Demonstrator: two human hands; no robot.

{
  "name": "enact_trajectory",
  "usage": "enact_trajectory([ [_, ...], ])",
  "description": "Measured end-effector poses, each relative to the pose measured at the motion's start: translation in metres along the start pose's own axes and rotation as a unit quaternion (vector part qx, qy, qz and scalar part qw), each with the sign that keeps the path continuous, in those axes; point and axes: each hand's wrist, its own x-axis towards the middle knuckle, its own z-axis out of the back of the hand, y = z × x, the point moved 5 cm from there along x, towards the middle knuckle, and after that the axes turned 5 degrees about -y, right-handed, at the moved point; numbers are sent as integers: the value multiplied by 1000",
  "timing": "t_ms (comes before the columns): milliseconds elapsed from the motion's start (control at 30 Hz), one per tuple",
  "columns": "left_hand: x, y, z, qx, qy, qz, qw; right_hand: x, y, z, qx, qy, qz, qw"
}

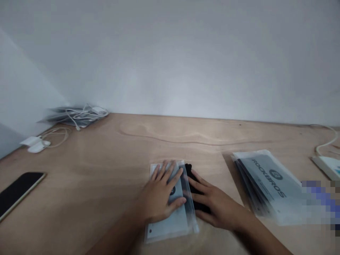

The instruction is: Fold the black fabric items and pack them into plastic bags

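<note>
With the clear pouch point(176, 223) lying flat at six o'clock on the wooden table point(106, 198), both hands are down on the job! The left hand point(162, 194) is pressed across the pouch's face, palm down, fingers loosely fanned, pinching nothing. Over at three o'clock of it, the right hand point(215, 202) has its fingers spread wide, draped over a soft-looking black item point(203, 206) tucked hard against the pouch's zip-like edge. Is any of it inside? From where I stand, I can't tell!

This looks to me like the lining-up step, black item and pouch edge brought together. I'd judge the next move calls for a steady left palm, keeping the slippery film from skating, while the right fingers work the black item flat and clear of that edge strip, without creasing it.

Out at three o'clock, a stack of printed pouches point(276, 177) fans open; at nine, a phone point(22, 191) lies well apart
</note>
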Motion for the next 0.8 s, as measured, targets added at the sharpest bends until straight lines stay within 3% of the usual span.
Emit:
enact_trajectory([
  [133, -1, -1, 1, -3, 2, 1, 1000, 12, 10, -6, 21, 1, 42, 999],
  [300, -1, 5, 4, -12, -1, 14, 1000, -5, -15, 3, 85, -48, -43, 994],
  [433, 0, 7, 3, -8, 13, 25, 1000, -17, -30, 7, 14, -35, -82, 996],
  [600, 2, 3, 3, -8, 15, 25, 1000, 1, -15, -8, -38, -11, -40, 998],
  [800, 3, 1, 9, -24, 0, 7, 1000, 14, -8, -23, -32, -62, -57, 996],
])
